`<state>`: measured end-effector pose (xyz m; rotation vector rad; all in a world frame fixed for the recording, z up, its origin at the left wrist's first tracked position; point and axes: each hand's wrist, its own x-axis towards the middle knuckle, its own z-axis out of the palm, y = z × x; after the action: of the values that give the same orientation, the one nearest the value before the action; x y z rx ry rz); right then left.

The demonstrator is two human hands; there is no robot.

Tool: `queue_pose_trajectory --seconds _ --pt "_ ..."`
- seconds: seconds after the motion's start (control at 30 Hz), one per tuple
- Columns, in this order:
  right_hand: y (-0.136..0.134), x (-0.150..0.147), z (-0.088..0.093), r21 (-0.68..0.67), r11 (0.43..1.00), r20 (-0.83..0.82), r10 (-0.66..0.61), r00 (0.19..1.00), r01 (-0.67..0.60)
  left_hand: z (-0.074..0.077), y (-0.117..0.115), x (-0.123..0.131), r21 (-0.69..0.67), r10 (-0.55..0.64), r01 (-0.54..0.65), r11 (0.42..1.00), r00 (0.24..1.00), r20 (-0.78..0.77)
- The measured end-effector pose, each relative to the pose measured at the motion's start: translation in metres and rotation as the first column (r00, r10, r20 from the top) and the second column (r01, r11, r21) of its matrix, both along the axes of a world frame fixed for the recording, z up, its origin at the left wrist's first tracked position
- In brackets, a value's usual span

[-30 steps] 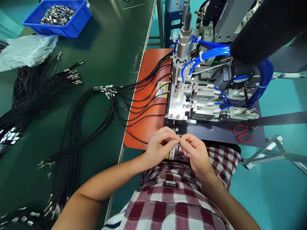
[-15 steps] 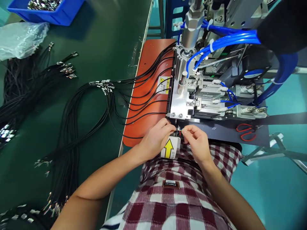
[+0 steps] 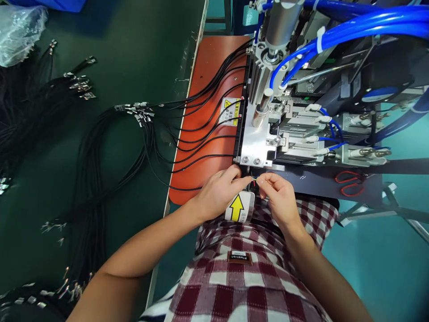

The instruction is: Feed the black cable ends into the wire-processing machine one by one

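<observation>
My left hand (image 3: 221, 190) is closed on the end of a black cable (image 3: 187, 189) that runs in from the left over the orange board. Thin coloured wires (image 3: 254, 179) fan out of that cable end, between my two hands. Thumb and forefinger of my right hand (image 3: 276, 192) pinch at these wires; which ones is too small to tell. Both hands are at the near end of the machine's metal clamp block (image 3: 251, 145). Below them is a white label with a yellow arrow (image 3: 237, 208). Several more black cables lead into the block's left side.
The orange board (image 3: 187, 172) carries a warning label (image 3: 229, 112). Blue air hoses (image 3: 351, 27) arch over the machine. Red-handled scissors (image 3: 350, 183) lie on the dark plate at right. Bundles of black cables (image 3: 90, 152) and a clear plastic bag (image 3: 22, 33) are on the green table (image 3: 144, 58).
The view has shifted, moving the machine slightly right and the table items up and left. My fingers remain at the wires, which now show more spread apart.
</observation>
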<state>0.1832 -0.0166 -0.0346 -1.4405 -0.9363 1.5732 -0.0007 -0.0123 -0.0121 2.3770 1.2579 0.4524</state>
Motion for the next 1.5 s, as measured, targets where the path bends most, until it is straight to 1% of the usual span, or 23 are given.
queue_pose_trajectory --seconds 0.23,0.43,0.67,0.77,0.93,1.13,1.37,1.5 --pt "-0.002 -0.004 0.003 0.046 0.999 0.036 -0.012 0.999 0.011 -0.001 -0.001 0.001 0.074 -0.01 0.015 0.997 0.998 -0.065" --pt "-0.003 -0.005 -0.001 0.011 1.0 -0.013 -0.014 1.0 0.014 0.001 0.0 0.0 0.076 -0.016 0.018 0.997 0.999 -0.028" --pt "-0.003 -0.004 0.0 0.0 1.0 -0.001 -0.017 1.0 0.017 0.001 -0.001 0.001 0.098 -0.016 0.024 0.995 0.997 -0.073" --pt "-0.003 -0.004 0.0 0.002 1.0 -0.002 -0.019 1.0 0.019 0.0 -0.001 0.002 0.13 -0.01 0.016 0.991 0.999 -0.05" --pt "-0.003 -0.004 -0.002 0.003 1.0 -0.011 -0.019 1.0 0.019 -0.001 0.0 0.002 0.21 -0.014 0.036 0.977 0.995 -0.102" --pt "-0.003 -0.005 -0.003 0.006 1.0 0.007 -0.022 1.0 0.022 0.001 0.0 0.002 0.249 -0.023 0.053 0.967 0.992 -0.123" --pt "-0.006 -0.009 -0.001 0.054 0.998 0.047 -0.043 0.998 0.041 0.005 0.001 0.004 0.287 -0.049 0.096 0.953 0.985 -0.165" --pt "-0.009 -0.013 -0.002 0.12 0.991 0.117 -0.077 0.99 0.062 0.007 0.002 0.005 0.318 -0.034 0.101 0.943 0.977 -0.211"
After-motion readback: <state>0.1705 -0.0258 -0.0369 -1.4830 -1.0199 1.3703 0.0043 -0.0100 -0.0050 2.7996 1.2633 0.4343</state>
